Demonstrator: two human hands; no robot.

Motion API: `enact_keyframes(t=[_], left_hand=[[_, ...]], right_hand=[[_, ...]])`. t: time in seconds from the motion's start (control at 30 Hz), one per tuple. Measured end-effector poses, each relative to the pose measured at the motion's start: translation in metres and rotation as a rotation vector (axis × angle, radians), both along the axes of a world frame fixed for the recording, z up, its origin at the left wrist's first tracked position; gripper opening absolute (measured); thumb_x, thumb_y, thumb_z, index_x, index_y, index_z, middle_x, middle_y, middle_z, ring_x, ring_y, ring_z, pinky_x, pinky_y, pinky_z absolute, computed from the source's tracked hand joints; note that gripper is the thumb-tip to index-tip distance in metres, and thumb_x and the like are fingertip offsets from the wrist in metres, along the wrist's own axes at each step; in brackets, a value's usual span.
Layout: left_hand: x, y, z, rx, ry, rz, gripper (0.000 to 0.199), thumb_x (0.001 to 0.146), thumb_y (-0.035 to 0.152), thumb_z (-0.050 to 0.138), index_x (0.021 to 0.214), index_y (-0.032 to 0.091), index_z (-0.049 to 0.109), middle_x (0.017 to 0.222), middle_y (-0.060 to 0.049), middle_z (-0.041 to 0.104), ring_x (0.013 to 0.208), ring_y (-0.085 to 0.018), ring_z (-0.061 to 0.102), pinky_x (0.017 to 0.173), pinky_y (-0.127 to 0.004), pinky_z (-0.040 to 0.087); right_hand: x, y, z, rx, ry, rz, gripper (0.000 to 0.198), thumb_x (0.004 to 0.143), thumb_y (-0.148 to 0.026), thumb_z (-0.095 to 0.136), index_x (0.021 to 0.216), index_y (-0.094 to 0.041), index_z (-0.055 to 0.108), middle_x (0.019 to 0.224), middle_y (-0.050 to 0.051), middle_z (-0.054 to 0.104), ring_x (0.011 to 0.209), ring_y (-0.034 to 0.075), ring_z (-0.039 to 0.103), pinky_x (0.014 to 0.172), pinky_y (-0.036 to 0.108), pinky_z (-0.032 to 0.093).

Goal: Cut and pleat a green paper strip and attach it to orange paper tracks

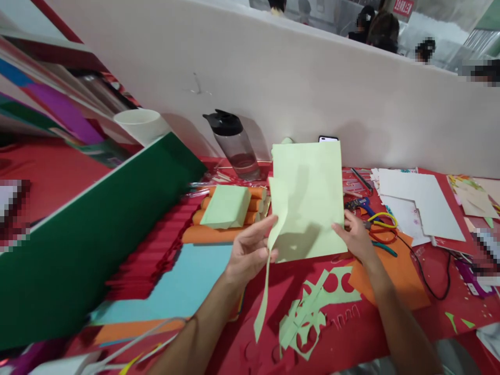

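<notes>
A pale green paper sheet (pixel 312 198) is held up over the red table, tilted toward me. My right hand (pixel 355 237) grips its right edge, thumb in front and fingers behind. Between the thumb and fingers of my left hand (pixel 252 250) is a narrow pale green paper strip (pixel 266 297), which curls up along the sheet's left side and hangs below the hand. Whether the strip is still joined to the sheet I cannot tell. Pale green paper scraps (pixel 308 317) with round cut-outs lie below the sheet.
At left are a dark green board (pixel 97 224), red folded paper (pixel 160 245), orange rolls (pixel 255 204) and a green packet (pixel 226 205). A water bottle (pixel 236 146) stands by the white partition (pixel 234 62). Pliers (pixel 380 224), orange paper (pixel 406 276) and white sheets (pixel 429 203) lie right.
</notes>
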State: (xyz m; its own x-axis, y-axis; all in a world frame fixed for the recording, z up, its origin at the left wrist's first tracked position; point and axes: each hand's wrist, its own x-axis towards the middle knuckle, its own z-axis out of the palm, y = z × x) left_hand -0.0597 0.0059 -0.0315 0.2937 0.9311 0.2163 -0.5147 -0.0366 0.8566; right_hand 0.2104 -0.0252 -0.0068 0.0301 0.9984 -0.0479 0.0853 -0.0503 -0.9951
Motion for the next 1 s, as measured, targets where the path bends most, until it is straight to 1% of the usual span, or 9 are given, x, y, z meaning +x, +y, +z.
enact_keyframes(t=[0.1,0.17,0.23,0.3,0.37,0.43,0.63,0.77,1.0], left_hand=[[0.011,0.002,0.002,-0.037,0.241,0.006,0.065,0.074,0.032,0.085,0.135,0.029,0.064,0.152,-0.011,0.05,0.08,-0.019,0.074,0.067,-0.029,0.063],[0.02,0.004,0.001,-0.028,0.375,-0.011,0.072,0.08,0.037,0.079,0.146,0.029,0.053,0.162,-0.011,0.034,0.106,-0.027,0.071,0.083,-0.033,0.062],[0.027,0.006,-0.004,0.03,0.493,-0.008,0.075,0.085,0.043,0.074,0.152,0.028,0.044,0.166,-0.009,0.023,0.134,-0.033,0.054,0.099,-0.037,0.056],[0.031,0.008,-0.012,0.089,0.602,-0.002,0.078,0.088,0.047,0.069,0.156,0.027,0.035,0.168,-0.009,0.016,0.15,-0.034,0.031,0.111,-0.039,0.047],[0.032,0.01,-0.021,0.141,0.712,0.03,0.081,0.09,0.048,0.066,0.158,0.026,0.03,0.169,-0.009,0.012,0.154,-0.031,0.017,0.119,-0.041,0.037],[0.033,0.01,-0.026,0.182,0.774,0.057,0.079,0.091,0.046,0.065,0.159,0.027,0.028,0.169,-0.008,0.011,0.155,-0.03,0.012,0.122,-0.042,0.032],[0.044,0.006,-0.021,0.116,0.659,0.117,0.067,0.092,0.042,0.063,0.153,0.029,0.039,0.167,-0.008,0.022,0.153,-0.03,0.024,0.116,-0.043,0.042],[0.048,0.003,-0.024,0.162,0.694,0.142,0.058,0.095,0.042,0.058,0.15,0.029,0.042,0.167,-0.008,0.021,0.149,-0.03,0.033,0.115,-0.043,0.042],[0.035,0.001,-0.029,0.524,1.117,-0.001,0.05,0.104,0.041,0.04,0.152,0.025,0.041,0.165,-0.013,0.027,0.146,-0.03,0.038,0.113,-0.047,0.045]], right_hand=[[-0.016,0.0,-0.007,-0.022,-0.053,0.065,0.028,0.09,-0.037,0.064,0.113,-0.022,0.062,0.101,0.006,0.076,0.088,0.023,0.074,0.075,0.034,0.06],[-0.025,0.0,-0.012,-0.036,-0.099,0.104,0.028,0.091,-0.036,0.063,0.115,-0.023,0.061,0.099,0.005,0.076,0.088,0.024,0.074,0.076,0.035,0.06],[-0.031,0.0,-0.016,-0.053,-0.154,0.144,0.027,0.091,-0.033,0.062,0.116,-0.023,0.062,0.098,0.005,0.075,0.088,0.024,0.074,0.076,0.035,0.059],[-0.035,0.0,-0.019,-0.065,-0.232,0.175,0.027,0.091,-0.031,0.062,0.116,-0.023,0.062,0.098,0.005,0.075,0.089,0.024,0.073,0.077,0.035,0.058],[-0.035,-0.001,-0.021,-0.07,-0.318,0.187,0.029,0.091,-0.032,0.063,0.118,-0.023,0.063,0.097,0.006,0.074,0.088,0.023,0.072,0.076,0.034,0.057],[-0.034,-0.001,-0.021,-0.069,-0.38,0.171,0.037,0.089,-0.035,0.065,0.124,-0.023,0.06,0.096,0.006,0.072,0.083,0.021,0.07,0.075,0.034,0.056],[-0.038,-0.004,-0.021,-0.049,-0.403,0.145,0.079,0.082,-0.033,0.073,0.151,-0.03,0.033,0.093,0.001,0.066,0.075,0.018,0.063,0.074,0.033,0.052],[-0.045,-0.004,-0.023,-0.04,-0.508,0.128,0.071,0.083,-0.027,0.07,0.147,-0.031,0.041,0.08,-0.002,0.06,0.069,0.017,0.058,0.072,0.032,0.05],[-0.037,0.001,-0.023,-0.03,-0.55,0.115,0.055,0.093,-0.03,0.058,0.145,-0.025,0.041,0.074,-0.004,0.063,0.068,0.017,0.06,0.069,0.029,0.047]])
